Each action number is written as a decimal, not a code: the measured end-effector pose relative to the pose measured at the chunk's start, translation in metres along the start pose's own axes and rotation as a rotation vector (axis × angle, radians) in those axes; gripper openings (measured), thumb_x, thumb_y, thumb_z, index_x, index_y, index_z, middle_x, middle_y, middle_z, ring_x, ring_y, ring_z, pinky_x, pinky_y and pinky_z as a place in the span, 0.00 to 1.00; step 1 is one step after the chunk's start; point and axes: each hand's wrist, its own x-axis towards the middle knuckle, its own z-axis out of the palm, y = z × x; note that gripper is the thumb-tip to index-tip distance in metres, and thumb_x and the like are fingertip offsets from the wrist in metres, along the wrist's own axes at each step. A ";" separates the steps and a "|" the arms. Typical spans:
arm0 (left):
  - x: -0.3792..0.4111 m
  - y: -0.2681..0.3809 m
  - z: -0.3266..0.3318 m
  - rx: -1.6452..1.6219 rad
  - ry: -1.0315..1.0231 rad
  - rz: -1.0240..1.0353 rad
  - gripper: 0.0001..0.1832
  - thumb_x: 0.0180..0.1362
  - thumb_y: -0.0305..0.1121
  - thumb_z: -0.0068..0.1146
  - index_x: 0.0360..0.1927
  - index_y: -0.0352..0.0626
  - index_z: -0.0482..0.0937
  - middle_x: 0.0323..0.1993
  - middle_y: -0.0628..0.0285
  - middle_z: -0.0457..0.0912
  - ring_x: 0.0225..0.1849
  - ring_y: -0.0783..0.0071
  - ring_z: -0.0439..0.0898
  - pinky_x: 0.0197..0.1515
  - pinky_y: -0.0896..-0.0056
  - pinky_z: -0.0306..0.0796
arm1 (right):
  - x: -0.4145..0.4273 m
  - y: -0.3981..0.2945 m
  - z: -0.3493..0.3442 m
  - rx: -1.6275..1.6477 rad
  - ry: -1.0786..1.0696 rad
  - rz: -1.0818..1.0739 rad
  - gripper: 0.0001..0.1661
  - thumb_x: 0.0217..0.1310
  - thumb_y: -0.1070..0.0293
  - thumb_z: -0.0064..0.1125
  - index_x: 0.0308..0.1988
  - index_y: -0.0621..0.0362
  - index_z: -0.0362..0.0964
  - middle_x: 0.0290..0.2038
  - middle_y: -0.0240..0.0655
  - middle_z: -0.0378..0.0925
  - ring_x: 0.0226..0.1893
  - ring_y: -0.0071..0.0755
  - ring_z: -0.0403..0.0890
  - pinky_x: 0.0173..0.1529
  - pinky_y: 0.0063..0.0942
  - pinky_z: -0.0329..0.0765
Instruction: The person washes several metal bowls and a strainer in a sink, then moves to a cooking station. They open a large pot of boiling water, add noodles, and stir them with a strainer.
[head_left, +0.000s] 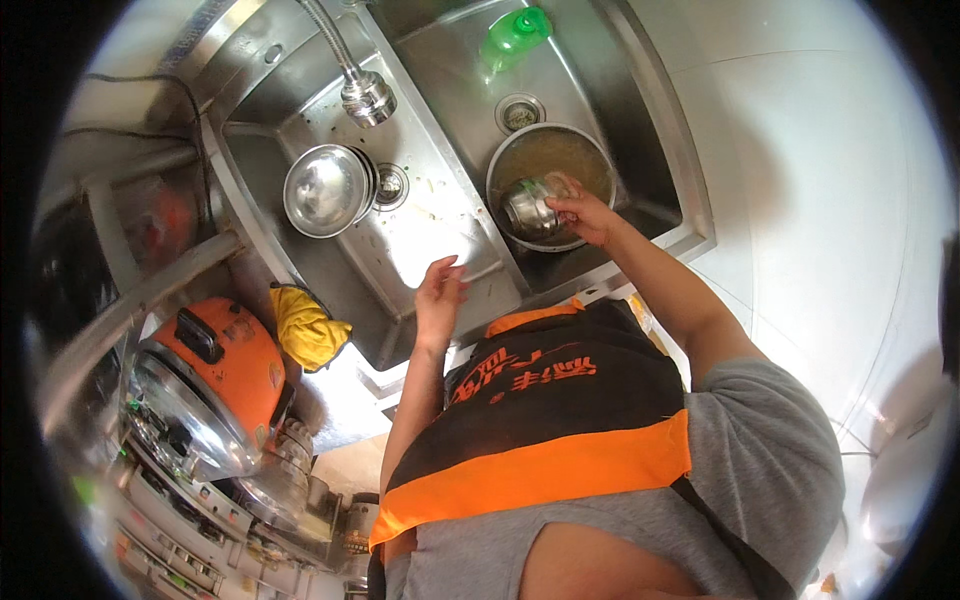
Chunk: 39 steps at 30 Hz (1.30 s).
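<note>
My right hand (583, 213) grips a small stainless steel bowl (528, 207), tilted on its side within a round metal basin (611, 161). Brownish water partly fills that basin, and the fingers' far side is hidden behind the bowl. My left hand (441, 291) holds nothing, its fingers slightly apart above the near end of the left sink compartment (375, 262). Beyond it, a stack of shiny metal bowls (327, 190) leans on its side beside the left drain (391, 186).
A flexible faucet (367, 96) hangs over the left compartment. In the right compartment lies a green plastic bottle (514, 37), past the right drain (520, 114). A yellow cloth (309, 327) drapes on the left rim, beside a large orange cooker (225, 360).
</note>
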 end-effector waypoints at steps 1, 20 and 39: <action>0.002 0.004 0.012 0.011 -0.023 0.035 0.15 0.65 0.33 0.47 0.54 0.45 0.71 0.43 0.62 0.78 0.38 0.77 0.77 0.39 0.76 0.72 | -0.003 -0.001 0.003 -0.009 0.009 -0.046 0.43 0.53 0.70 0.65 0.65 0.49 0.52 0.43 0.24 0.69 0.27 0.14 0.68 0.32 0.18 0.67; -0.049 0.023 0.002 -0.080 0.403 0.004 0.31 0.60 0.45 0.50 0.62 0.43 0.56 0.38 0.50 0.78 0.36 0.63 0.79 0.35 0.63 0.75 | -0.035 0.030 0.165 -1.719 -0.903 -1.536 0.16 0.49 0.64 0.56 0.40 0.58 0.76 0.44 0.41 0.76 0.55 0.44 0.71 0.65 0.63 0.49; -0.161 -0.050 -0.064 0.365 0.837 0.101 0.24 0.48 0.30 0.53 0.51 0.36 0.69 0.33 0.45 0.80 0.35 0.48 0.81 0.36 0.52 0.74 | -0.028 0.073 0.269 -0.992 -0.796 -0.167 0.21 0.45 0.87 0.50 0.43 0.63 0.73 0.48 0.38 0.73 0.52 0.37 0.74 0.56 0.34 0.70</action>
